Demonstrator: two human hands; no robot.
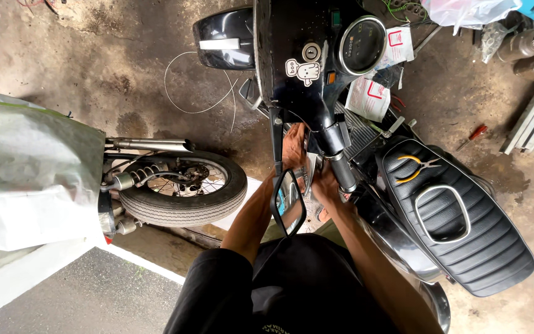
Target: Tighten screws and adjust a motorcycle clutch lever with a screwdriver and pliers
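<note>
Both hands [307, 167] forward, close together

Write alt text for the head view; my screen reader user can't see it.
Seen from above, a person's left hand and right hand work beside the handlebar grip of a black scooter, behind its mirror. Yellow-handled pliers lie on the black seat; another motorbike's rear wheel stands left.

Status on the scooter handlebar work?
Done: pliers parked on the seat. In hand: left hand and right hand both working under the handlebar behind the mirror. Left: can't tell; the spot is hidden.
</note>
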